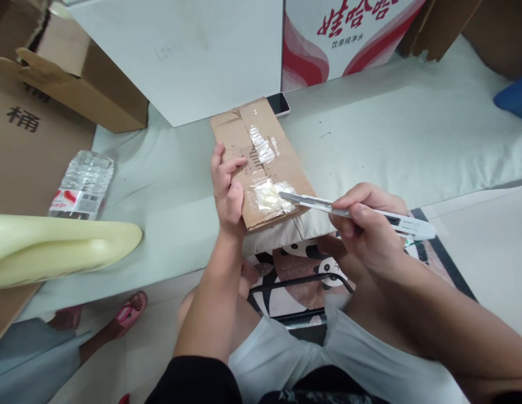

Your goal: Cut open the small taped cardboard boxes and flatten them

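A small brown cardboard parcel (265,143) with clear tape across its top lies on the edge of a pale grey mattress (370,134). My left hand (227,188) grips the parcel's left side, fingers curled onto its top. My right hand (366,227) is closed round a slim white utility knife (408,223). The knife's blade tip rests on the crumpled tape patch (267,196) at the parcel's near end.
A phone (279,104) lies behind the parcel. A white box (185,50) and a red-and-white carton (340,33) stand at the back. Brown cartons (46,95) and a plastic water bottle (82,185) are at left. Another person's foot in a pink sandal (128,311) is at lower left.
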The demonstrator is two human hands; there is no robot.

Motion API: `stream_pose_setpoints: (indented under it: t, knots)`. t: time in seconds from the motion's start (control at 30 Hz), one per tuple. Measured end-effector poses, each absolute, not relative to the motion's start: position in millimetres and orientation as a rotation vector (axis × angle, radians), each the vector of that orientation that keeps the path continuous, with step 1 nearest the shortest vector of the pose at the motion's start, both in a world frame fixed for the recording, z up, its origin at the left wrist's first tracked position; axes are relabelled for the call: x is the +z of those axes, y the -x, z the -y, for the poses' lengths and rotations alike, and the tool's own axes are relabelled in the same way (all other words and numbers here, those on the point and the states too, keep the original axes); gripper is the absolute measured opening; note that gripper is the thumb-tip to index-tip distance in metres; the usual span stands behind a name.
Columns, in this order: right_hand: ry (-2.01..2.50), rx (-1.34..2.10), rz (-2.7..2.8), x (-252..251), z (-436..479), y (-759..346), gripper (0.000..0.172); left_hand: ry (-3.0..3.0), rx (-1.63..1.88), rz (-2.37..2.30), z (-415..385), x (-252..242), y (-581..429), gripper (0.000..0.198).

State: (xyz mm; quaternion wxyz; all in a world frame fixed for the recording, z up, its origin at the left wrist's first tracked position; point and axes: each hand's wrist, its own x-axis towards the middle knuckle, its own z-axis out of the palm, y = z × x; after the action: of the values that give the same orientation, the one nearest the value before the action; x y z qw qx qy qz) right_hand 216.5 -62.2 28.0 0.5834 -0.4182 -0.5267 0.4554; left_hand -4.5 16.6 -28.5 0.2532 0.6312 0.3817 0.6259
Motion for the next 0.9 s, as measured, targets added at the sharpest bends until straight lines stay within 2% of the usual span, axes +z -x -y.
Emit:
stream_pose_setpoints:
  t: [0.23, 0.37, 0.5, 0.6, 0.63, 0.77, 0.83, 0.9]
  knots:
    - [0.997, 1.168, 1.230, 25.9, 68.6, -211.8, 0.028, -1.749, 1.694, -1.055, -17.3, -30.2, 8.3, 0.041]
    - [0.871, 1.122, 1.275, 37.4, 69.8, -221.8, 0.022, -1.747, 1.701, -1.040, -18.2, -29.7, 10.0, 0.040]
    - [0.747, 0.801, 1.133, 38.2, 52.3, -237.3, 0.018, -1.733, 1.712, -1.036, -19.0, -29.9, 10.2, 0.040]
    - [1.154, 0.494, 1.236, 20.5, 30.5, -247.4, 0.010, -1.713, 1.684, -1.062, -22.1, -31.3, 15.5, 0.039]
    - [1.335, 0.441, 1.373, 12.5, 23.8, -249.9, 0.014, -1.707, 1.669, -1.065, -23.9, -31.7, 19.1, 0.039]
    - [1.760, 0.353, 1.952, -16.1, 6.4, -253.6, 0.057, -1.648, 1.635, -1.063, -33.5, -31.7, 40.4, 0.040]
    - [1.852, 0.333, 2.087, -23.4, 4.1, -251.6, 0.065, -1.571, 1.613, -1.088, -37.4, -31.8, 53.3, 0.037]
    - [1.904, 0.307, 2.115, -25.6, 5.1, -247.7, 0.066, -1.472, 1.608, -1.144, -39.6, -33.6, 65.6, 0.033]
